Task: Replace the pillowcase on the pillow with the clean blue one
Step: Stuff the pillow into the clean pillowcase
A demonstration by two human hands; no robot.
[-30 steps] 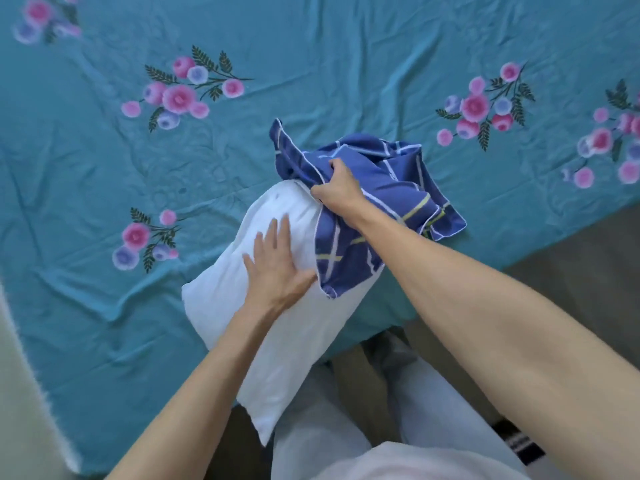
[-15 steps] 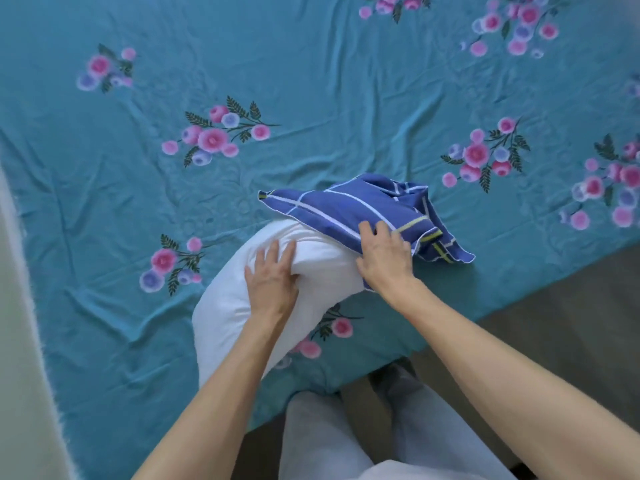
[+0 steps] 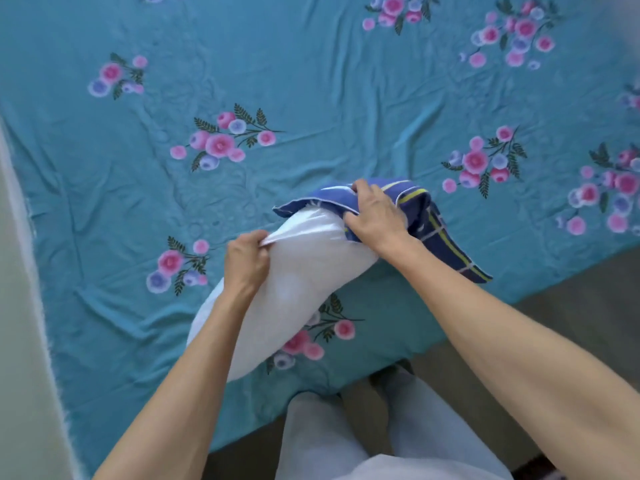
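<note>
Left hand (image 3: 246,261) now pinching white pillow (image 3: 298,289) fabric, right hand (image 3: 375,216) still gripping blue pillowcase (image 3: 429,216) edge

Bright, even light — wide-angle edge warp

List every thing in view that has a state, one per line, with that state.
Pillow: white, mostly bare, far end inside the pillowcase, lying on the sheet.
Blue pillowcase: bunched over the pillow's far end only.
Left hand: pinches the pillow's fabric.
Right hand: grips the pillowcase's edge.
Floral bedsheet: spread out, wrinkled.
</note>
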